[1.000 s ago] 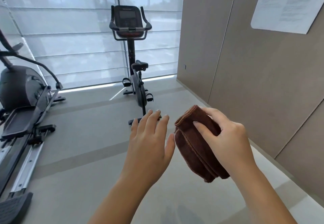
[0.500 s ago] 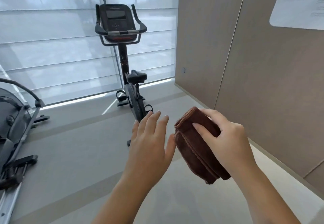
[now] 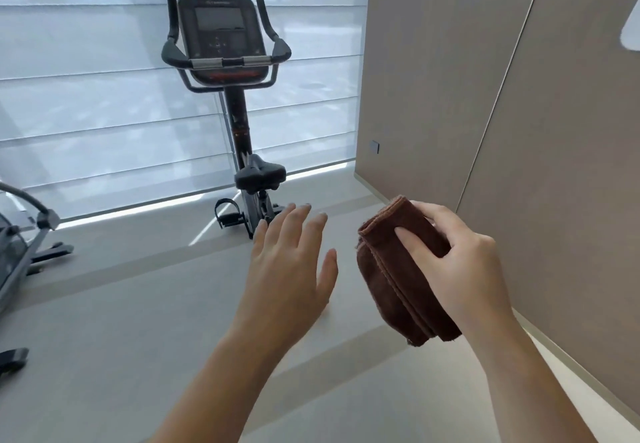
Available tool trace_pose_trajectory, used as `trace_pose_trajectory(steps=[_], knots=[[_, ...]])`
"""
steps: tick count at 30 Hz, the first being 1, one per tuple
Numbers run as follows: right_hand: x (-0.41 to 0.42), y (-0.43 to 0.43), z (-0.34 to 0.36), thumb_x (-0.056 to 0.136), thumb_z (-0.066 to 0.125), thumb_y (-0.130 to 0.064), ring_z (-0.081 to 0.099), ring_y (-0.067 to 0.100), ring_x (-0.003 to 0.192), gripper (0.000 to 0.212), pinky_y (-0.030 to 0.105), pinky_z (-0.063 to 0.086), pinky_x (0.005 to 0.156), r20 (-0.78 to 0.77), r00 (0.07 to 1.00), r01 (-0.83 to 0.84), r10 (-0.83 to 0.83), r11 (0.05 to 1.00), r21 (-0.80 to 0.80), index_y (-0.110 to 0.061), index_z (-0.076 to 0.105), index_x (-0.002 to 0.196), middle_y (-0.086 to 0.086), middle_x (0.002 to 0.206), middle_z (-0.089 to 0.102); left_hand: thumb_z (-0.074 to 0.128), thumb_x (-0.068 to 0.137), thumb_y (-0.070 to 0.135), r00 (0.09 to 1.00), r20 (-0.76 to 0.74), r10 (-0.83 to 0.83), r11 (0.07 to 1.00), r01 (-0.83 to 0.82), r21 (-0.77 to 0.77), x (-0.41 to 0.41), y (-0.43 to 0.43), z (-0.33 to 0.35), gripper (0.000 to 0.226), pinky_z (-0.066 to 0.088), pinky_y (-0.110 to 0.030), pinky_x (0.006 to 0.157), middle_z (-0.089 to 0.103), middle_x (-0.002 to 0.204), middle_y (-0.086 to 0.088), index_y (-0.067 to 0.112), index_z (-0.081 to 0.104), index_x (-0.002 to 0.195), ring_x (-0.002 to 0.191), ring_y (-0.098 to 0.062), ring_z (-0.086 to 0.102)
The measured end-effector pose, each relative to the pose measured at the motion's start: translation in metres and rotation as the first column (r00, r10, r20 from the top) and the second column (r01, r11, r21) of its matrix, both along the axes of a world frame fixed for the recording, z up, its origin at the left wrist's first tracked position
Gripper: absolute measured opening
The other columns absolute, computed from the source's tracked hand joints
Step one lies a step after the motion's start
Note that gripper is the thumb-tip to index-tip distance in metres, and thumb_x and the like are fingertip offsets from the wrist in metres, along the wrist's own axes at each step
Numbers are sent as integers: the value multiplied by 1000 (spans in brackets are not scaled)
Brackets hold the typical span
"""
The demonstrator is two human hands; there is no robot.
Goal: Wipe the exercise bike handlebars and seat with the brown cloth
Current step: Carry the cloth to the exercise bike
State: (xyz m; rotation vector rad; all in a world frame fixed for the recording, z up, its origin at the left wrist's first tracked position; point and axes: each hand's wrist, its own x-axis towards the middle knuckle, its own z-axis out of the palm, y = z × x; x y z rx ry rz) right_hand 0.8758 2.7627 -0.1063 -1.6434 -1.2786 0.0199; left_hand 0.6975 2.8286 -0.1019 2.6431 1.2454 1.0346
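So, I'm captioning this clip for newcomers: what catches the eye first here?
The two hands in the foreground: the right hand grips a folded brown cloth, the left hand is spread open beside it. Beyond them, an exercise bike stands before the shaded window.

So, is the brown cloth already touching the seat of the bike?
No, the right hand holds the folded brown cloth in the air, apart from the seat.

Outstretched left grip (image 3: 289,269) flat and relaxed — right grip (image 3: 464,269) pinches brown cloth (image 3: 391,290).
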Motion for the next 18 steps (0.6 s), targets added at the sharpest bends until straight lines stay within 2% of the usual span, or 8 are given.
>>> trace_pose_trajectory(steps=[9, 13, 16, 18], knots=[[86, 170, 8, 80, 60, -39, 63, 5, 76, 27, 19, 48, 72, 67, 997, -31, 33, 999, -28, -37, 57, 107, -14, 83, 70, 62, 84, 16, 1000, -14, 4, 1000, -5, -17, 96, 163, -5, 41, 27, -54, 106, 53, 127, -19, 3, 53, 121, 125, -35, 41], [116, 241, 3, 80, 60, -38, 65, 8, 77, 28, 19, 47, 72, 63, 997, -34, 38, 998, -53, -36, 59, 108, -12, 85, 70, 62, 84, 17, 1000, 9, 9, 1000, -8, -25, 131, 236, -13, 40, 22, -52, 105, 53, 128, -18, 4, 53, 120, 126, -35, 41], [139, 304, 4, 81, 61, -36, 64, 8, 79, 28, 17, 47, 73, 65, 998, -22, 26, 998, -55, -36, 59, 109, -13, 87, 70, 62, 83, 17, 999, 30, -9, 1000, 9, 1, 159, 301, -17, 39, 25, -54, 103, 54, 126, -19, 4, 54, 119, 123, -36, 44], [150, 345, 8, 81, 61, -36, 65, 10, 80, 28, 21, 48, 74, 68, 998, -6, 10, 998, -65, -37, 59, 109, -11, 87, 71, 59, 84, 19, 999, 38, -25, 1000, 25, 3, 174, 344, -15, 38, 27, -56, 103, 53, 127, -18, 5, 53, 119, 123, -36, 43]])
